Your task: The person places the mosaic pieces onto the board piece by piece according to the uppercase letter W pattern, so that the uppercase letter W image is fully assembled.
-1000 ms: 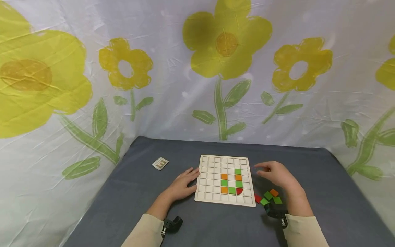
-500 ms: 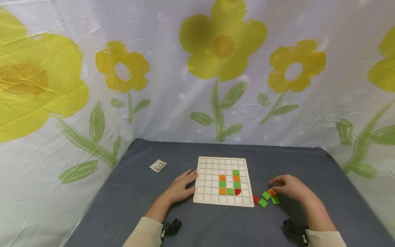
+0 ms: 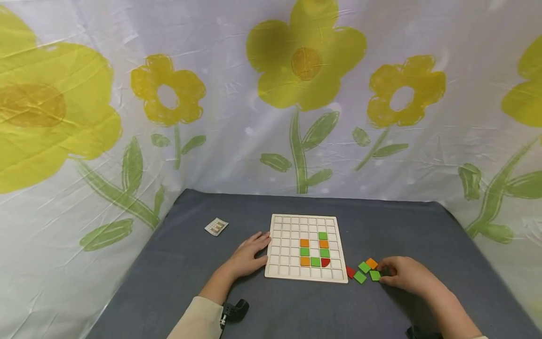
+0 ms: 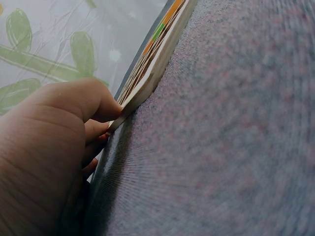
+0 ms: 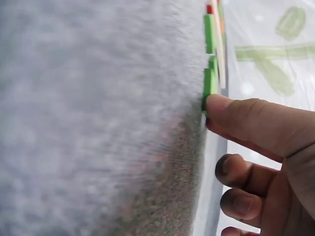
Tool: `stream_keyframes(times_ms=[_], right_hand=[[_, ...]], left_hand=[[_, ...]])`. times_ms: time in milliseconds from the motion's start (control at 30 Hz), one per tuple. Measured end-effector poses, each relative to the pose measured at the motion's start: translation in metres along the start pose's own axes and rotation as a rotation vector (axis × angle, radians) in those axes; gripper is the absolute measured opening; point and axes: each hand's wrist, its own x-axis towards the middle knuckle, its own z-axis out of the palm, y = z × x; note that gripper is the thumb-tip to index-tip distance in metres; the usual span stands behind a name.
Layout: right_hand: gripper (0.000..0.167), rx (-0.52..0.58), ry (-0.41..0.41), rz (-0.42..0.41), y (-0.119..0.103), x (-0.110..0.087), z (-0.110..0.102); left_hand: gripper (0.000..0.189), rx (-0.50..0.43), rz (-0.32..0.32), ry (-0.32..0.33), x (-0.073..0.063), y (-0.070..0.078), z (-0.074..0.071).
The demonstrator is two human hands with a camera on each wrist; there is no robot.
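Note:
A pale wooden grid board (image 3: pixel 289 230) lies on the dark cloth, with orange, green and red pieces set in some of its cells. My left hand (image 3: pixel 247 255) steadies its left side, fingers spread and thumb tip against the edge; the left wrist view has the thumb (image 4: pixel 101 105) at the board's corner. To the right of the board, my right hand (image 3: pixel 408 274) pinches a green square tile (image 3: pixel 374 275) between thumb and index finger. Its thumb (image 5: pixel 219 105) covers the tile's near end in the right wrist view, while the other fingers curl loosely below.
Beside that tile lie an orange tile (image 3: pixel 371 263), two more green tiles (image 3: pixel 360 277) and a red piece (image 3: pixel 350 272) right at the board's edge. A small patterned card (image 3: pixel 216 227) lies at the back left. A flowered curtain (image 3: pixel 237 141) hangs behind the table.
My right hand has come down and toward me, from beside the board past the orange tile to the green one. My left hand keeps its place at the board.

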Motion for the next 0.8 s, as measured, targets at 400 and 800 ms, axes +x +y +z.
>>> stream_keyframes(times_ms=[400,800], right_hand=[[0.019,-0.198,0.100,-0.088,-0.002,-0.005,0.001],[0.012,-0.305,0.272,-0.239,-0.039,0.004,-0.009]], left_hand=[[0.059,0.004,-0.003,0.005,0.000,0.000,-0.001],[0.059,0.009,-0.019,0.001,0.001,0.001,-0.001]])
